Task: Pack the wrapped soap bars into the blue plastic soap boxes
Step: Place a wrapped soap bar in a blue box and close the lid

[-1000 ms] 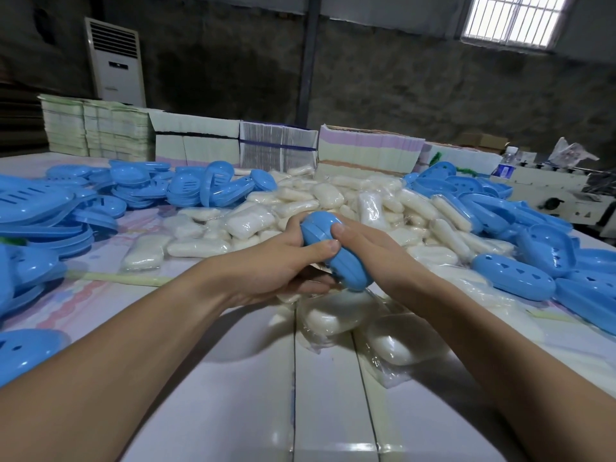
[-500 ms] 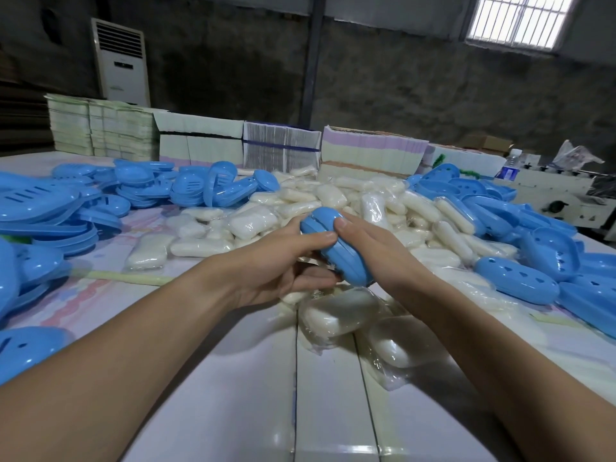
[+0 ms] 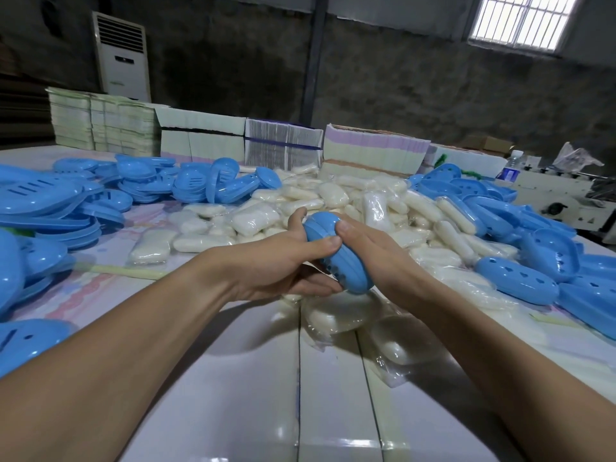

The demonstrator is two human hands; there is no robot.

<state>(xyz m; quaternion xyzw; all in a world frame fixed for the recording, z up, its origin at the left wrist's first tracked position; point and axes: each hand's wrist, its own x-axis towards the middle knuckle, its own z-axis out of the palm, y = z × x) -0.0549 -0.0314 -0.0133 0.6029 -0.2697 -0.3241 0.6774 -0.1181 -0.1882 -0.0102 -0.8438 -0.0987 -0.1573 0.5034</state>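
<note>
Both hands hold one closed blue soap box [image 3: 336,251] on edge above the table's middle. My left hand [image 3: 283,261] grips it from the left, thumb across its top edge and fingers under it. My right hand [image 3: 376,258] grips it from the right, thumb pressed on the upper rim. What is inside the box is hidden. A heap of wrapped soap bars [image 3: 333,201] lies right behind the hands, and a few more wrapped bars [image 3: 336,315] lie under them.
Blue box halves are piled at the left [image 3: 66,208] and at the right [image 3: 520,228]. Stacks of flat cartons [image 3: 373,151] line the table's far edge. A white table surface [image 3: 253,395] stretches toward me.
The hands and the box stay in nearly the same place. My left thumb has slid a little further over the box's edge and the box sits slightly more upright.
</note>
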